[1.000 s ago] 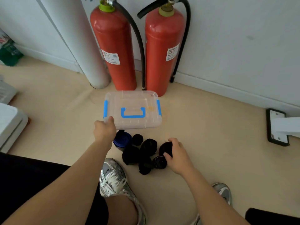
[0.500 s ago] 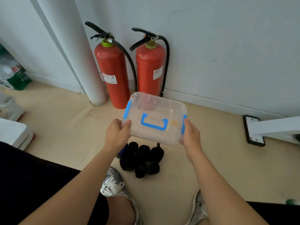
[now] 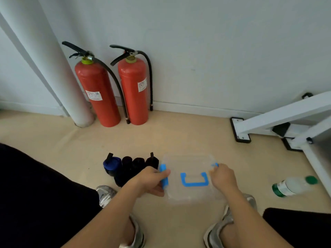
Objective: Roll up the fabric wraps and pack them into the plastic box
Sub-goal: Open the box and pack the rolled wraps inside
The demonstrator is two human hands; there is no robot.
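- Wraps (image 3: 132, 163) sit rolled just outside the left hand (image 3: 152, 181); none packed, lid on.
- Left fingers pinch a blue latch (image 3: 163, 176) on the plastic box (image 3: 189, 196); right hand (image 3: 222, 178) curls onto the other.
- Count: one box, two latches, four rolls showing, one blue and three black.

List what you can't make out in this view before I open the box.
Head view only.
- Plastic box: motion-blurred, so latch state and contents are unclear.
- Fabric wraps: dark, nearest ones behind the left hand; count unclear.
- Right hand: blurred at the box's right latch; grip unclear.
- Bottle: blurred, label unreadable.
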